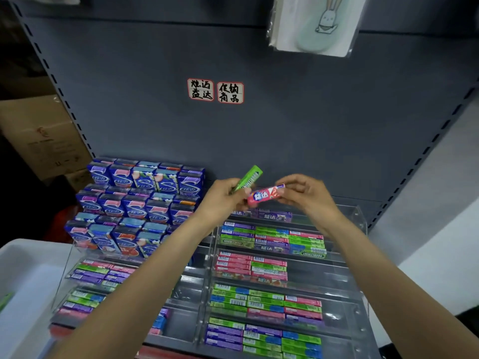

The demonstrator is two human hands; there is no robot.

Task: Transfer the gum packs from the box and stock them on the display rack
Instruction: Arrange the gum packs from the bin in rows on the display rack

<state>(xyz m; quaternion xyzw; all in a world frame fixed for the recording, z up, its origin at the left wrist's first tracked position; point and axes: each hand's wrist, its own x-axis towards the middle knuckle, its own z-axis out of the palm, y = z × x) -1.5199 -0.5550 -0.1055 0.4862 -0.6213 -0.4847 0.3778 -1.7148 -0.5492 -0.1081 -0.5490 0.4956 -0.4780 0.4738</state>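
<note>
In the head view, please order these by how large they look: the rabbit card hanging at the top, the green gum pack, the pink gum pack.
1. rabbit card, clearly the largest.
2. and 3. pink gum pack and green gum pack: they look alike, and the left hand hides part of the green one, so I do not rank them.

Place: a shop, at a gum display.
Shelving: dark grey shop shelving panel [285, 125] with slotted uprights [55, 81] along both edges.
Display: clear acrylic tiered rack [344, 257] with rows of gum packs [264, 299] lying flat, barcodes showing.
Stock: boxed gum cartons [145, 200] stacked in stepped rows at left.
Signs: two handwritten labels [215, 91] stuck on the panel.
Hanging goods: packaged item with a rabbit drawing [315, 23] hangs above.
Storage: cardboard boxes [41, 141] beside the shelving.
</note>
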